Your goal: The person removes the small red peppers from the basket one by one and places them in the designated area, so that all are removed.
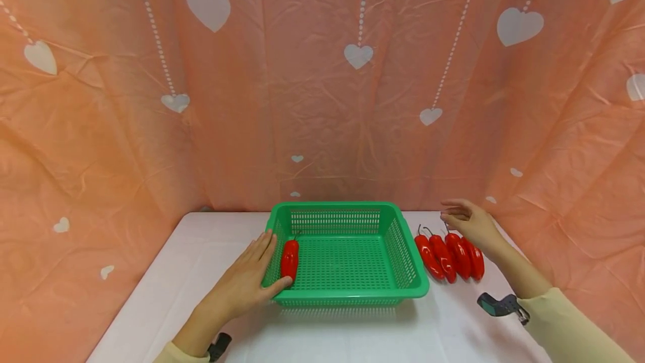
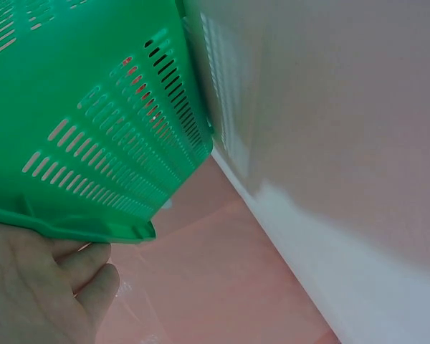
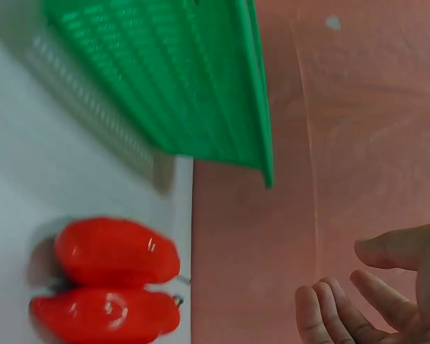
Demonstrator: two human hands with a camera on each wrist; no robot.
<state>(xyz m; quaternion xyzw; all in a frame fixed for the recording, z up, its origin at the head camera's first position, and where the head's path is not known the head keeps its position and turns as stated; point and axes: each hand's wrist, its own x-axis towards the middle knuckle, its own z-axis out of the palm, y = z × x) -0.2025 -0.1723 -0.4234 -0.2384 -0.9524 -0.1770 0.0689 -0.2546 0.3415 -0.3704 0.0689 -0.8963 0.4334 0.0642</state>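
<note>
A green plastic basket with slotted walls stands on the table, and one red pepper lies inside along its left wall. My left hand rests on the basket's left rim, thumb at the near left corner. In the left wrist view its fingers lie against the rim, loosely bent. To the right of the basket, several shiny red peppers lie side by side, dark stems pointing away. Over their stem ends hovers my right hand. Thumb and fingers stand apart in the right wrist view, holding nothing.
A white cloth covers the table. Behind and on both sides hangs a pink-orange curtain printed with white hearts, close to the table's far edge. The basket's right wall rises beside the row of peppers.
</note>
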